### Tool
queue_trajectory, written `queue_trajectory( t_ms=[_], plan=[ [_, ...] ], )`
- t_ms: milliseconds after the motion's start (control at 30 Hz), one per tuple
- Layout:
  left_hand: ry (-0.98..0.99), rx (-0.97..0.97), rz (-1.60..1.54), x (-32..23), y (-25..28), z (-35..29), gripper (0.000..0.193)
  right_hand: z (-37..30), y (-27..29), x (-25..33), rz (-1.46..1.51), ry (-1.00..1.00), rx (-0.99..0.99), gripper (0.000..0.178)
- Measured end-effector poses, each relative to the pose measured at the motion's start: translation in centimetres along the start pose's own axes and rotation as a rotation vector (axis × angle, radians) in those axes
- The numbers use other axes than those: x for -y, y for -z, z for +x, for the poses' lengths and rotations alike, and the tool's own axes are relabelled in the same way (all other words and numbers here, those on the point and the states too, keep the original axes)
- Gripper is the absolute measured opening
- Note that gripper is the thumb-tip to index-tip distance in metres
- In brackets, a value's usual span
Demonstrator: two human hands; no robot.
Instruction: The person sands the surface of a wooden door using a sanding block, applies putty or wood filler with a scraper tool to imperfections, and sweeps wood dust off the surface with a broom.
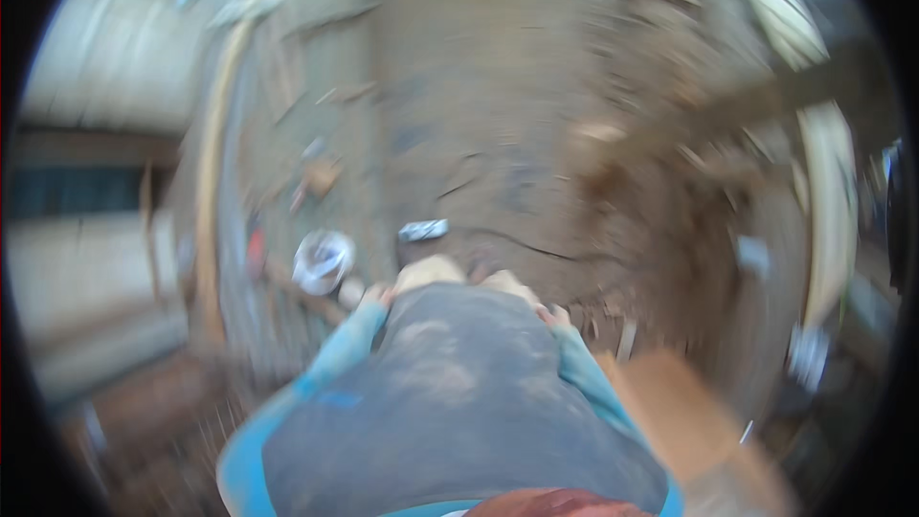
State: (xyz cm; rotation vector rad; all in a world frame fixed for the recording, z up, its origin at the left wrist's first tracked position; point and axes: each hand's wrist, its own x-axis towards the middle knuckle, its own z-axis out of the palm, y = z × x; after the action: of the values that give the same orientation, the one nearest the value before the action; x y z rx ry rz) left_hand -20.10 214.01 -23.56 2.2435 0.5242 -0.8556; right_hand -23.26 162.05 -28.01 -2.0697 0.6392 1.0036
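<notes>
Both arms, in light blue sleeves, hang down along a dark grey apron (450, 373) with pale dusty smudges. My left hand (378, 296) is by the apron's upper left edge, next to the tan trouser leg. At the opposite edge of the apron is my right hand (553, 316). Motion blur smears the fingers of both hands, and the apron partly hides them, so whether either one grips the cloth is unclear. Closest to the left hand is a white bucket (324, 261) with something pale inside. A small whitish packet (423, 230) lies on the ground ahead of my feet.
Brown dirt floor (469, 86) stretches ahead, with a dark cord or stick (536, 247) across it. Scraps and debris (670, 67) litter the right side, where a wooden beam (747, 105) slants in. A cardboard piece (684, 412) is at the lower right. A long pale pole (212, 182) runs along the left.
</notes>
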Motion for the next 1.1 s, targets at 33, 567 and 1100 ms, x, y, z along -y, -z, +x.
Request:
queue_trajectory(
  t_ms=[33, 567, 1100],
  plan=[
    [-0.298, -0.075, 0.327, 3.0, 0.1, 1.9, 0.046, -0.8, -1.5, 0.7, 0.017, 0.028, -0.039, 0.066],
    [0.176, -0.324, -0.432, 11.5, 12.0, 15.1, 0.028, 0.9, -5.4, 20.0, 0.018, 0.028, -0.142, 0.042],
    [0.445, -0.997, 0.064, 36.1, 13.5, 51.5, 0.038, -11.2, 0.5, 18.3, -0.614, -0.263, -0.099, 0.043]
  ],
)
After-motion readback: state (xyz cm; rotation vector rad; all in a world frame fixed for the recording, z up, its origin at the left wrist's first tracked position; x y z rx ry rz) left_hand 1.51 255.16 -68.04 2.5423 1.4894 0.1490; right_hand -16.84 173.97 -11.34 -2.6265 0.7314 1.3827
